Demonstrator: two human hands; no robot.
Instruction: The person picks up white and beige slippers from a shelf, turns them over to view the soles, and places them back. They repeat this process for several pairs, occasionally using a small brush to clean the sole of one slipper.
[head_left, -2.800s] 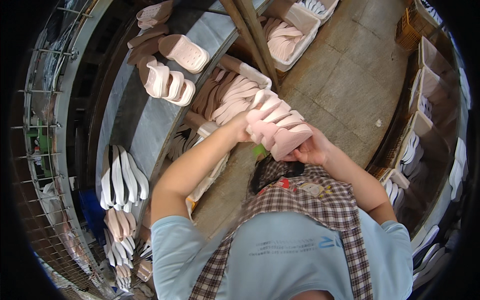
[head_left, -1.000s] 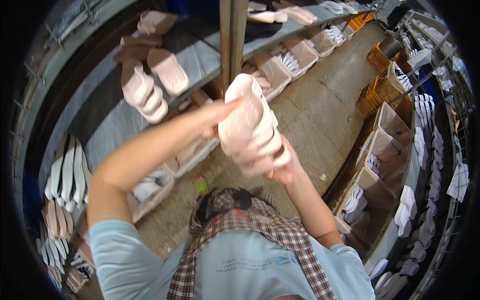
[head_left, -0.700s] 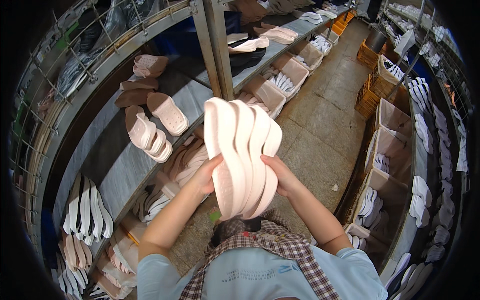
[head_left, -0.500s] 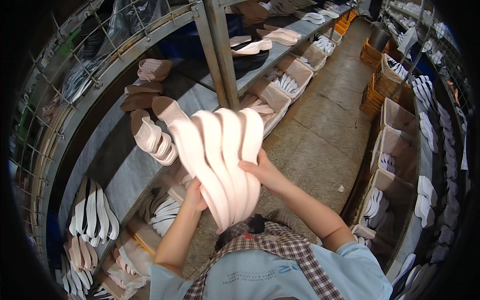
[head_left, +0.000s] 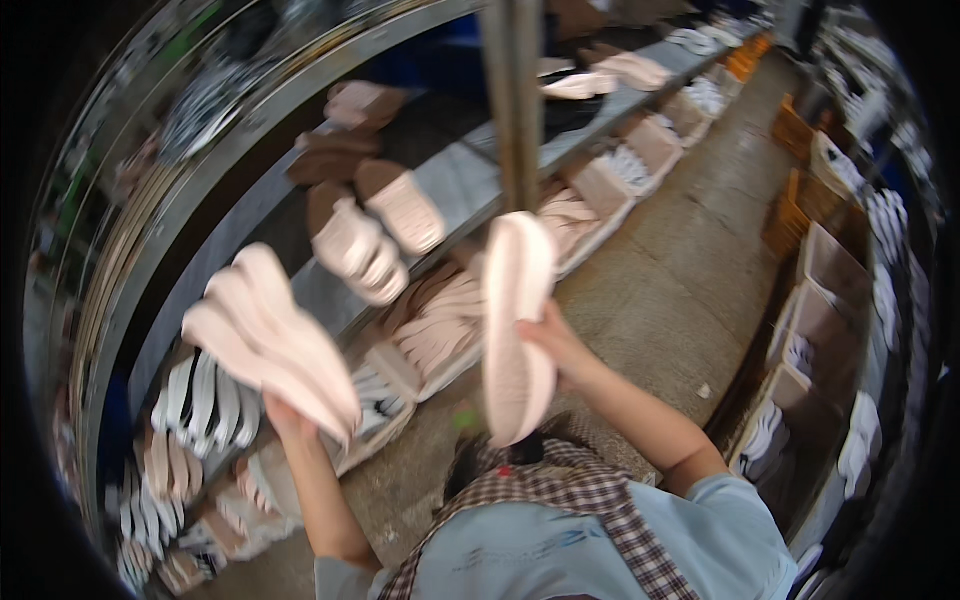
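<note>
Pale pink shoe soles [head_left: 270,330], several pressed together side by side, are gripped near their lower end by my left hand [head_left: 291,415]. They tilt toward the upper left over the shelf's front edge. My right hand [head_left: 560,345] is closed on the side of another pale pink shoe sole [head_left: 517,320], which stands almost upright with its broad face showing; whether a second one lies behind it I cannot tell. A gap separates the two handfuls. Beyond them, a stack of pink soles [head_left: 358,250] and a single pink sole [head_left: 405,208] lie on the grey shelf [head_left: 445,180].
White soles [head_left: 205,405] stand in a row on the shelf at left. Below the shelf, lined bins [head_left: 430,345] hold pink and white soles. A metal post [head_left: 515,110] rises at the shelf's front. Across the concrete aisle [head_left: 660,270] are orange crates [head_left: 785,215] and more bins.
The one bunch of soles held by both hands is now split between them. My left hand has moved left with its soles. The view has shifted and blurred.
</note>
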